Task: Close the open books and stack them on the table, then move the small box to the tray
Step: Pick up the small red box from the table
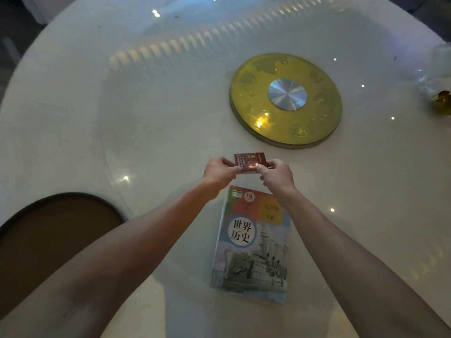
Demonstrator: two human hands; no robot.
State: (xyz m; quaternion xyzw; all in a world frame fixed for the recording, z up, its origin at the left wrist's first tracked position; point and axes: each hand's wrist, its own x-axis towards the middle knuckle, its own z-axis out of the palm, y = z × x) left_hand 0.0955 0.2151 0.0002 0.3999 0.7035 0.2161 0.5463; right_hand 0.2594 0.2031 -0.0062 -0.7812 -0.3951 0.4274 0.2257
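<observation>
A small dark red box (249, 162) with gold lettering is held between both hands above the table, just beyond the books. My left hand (218, 173) pinches its left end and my right hand (277, 175) pinches its right end. Below my hands lies a closed book (253, 242) with a warship on its cover, resting on top of another closed book whose edges show beneath it. A round brown tray (14, 223) with a dark rim sits at the near left, partly hidden behind my left forearm.
The round white table (146, 118) carries a glass turntable with a gold disc (285, 100) and silver hub at centre right. Crumpled clear plastic and a gold object (439, 101) lie at the far right edge.
</observation>
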